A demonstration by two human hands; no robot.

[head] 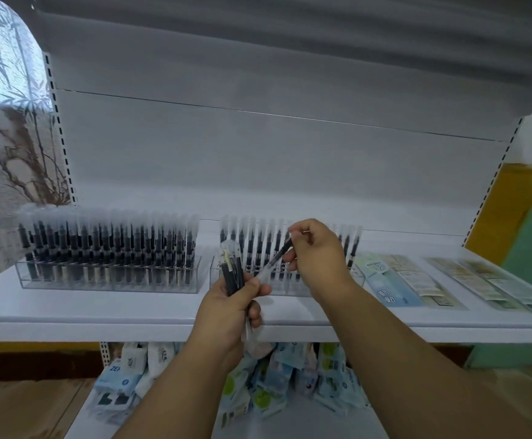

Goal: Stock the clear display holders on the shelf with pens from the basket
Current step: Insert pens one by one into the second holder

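My left hand [231, 307] grips a small bunch of black pens [232, 270] upright in front of the shelf edge. My right hand [317, 251] pinches one black pen with a clear cap [275, 258], tilted, its lower end by my left fingers. Both hands hover before the right clear display holder [223, 280], which holds several upright pens; my right hand hides part of it. The left clear holder [109, 280] is packed with upright black pens. No basket is in view.
The white shelf [100, 308] also carries flat packets [394, 280] and more packets [493, 280] at the right. Below it, hanging bagged goods [277, 378] crowd a lower shelf. Perforated uprights stand at both sides, and another shelf hangs overhead.
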